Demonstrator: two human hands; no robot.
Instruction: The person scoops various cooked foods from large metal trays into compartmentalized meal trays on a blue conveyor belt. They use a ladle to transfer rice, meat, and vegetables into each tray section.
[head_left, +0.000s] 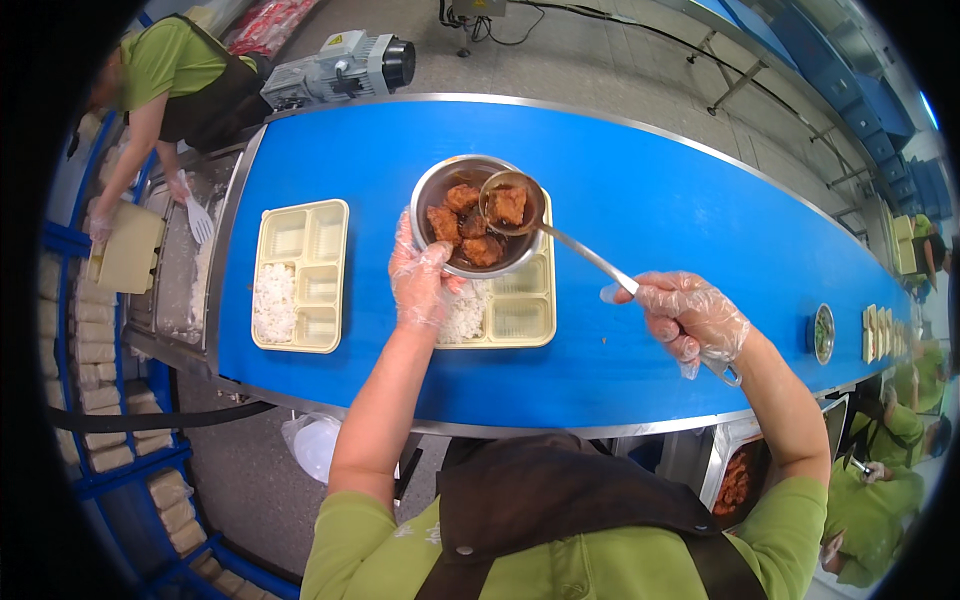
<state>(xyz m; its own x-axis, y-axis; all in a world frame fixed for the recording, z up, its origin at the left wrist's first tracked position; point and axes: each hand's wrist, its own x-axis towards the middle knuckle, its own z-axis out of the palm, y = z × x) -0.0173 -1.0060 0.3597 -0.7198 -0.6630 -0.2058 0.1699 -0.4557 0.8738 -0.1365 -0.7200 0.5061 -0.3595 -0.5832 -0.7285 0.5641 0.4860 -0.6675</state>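
My left hand (420, 281), in a clear plastic glove, grips the rim of a steel bowl (420, 225) with browned meat pieces (481, 250) in dark sauce. My right hand (686, 319), gloved too, holds the handle of a metal ladle (589, 257); its head is over the bowl's right side with one meat piece (507, 205) in it. Below the bowl, partly hidden, is a cream compartment tray (551, 300) with white rice (463, 313) at its lower left. Another such tray (344, 277) to the left also has rice (275, 304) in its lower-left compartment.
The trays rest on a blue conveyor belt (652, 225). At left, a co-worker (180, 75) holds a white slotted spatula (199, 219) over a steel rice container (176, 300). A bowl of green food (823, 334) and more trays (870, 334) stand far right. A meat pan (735, 480) is below the belt.
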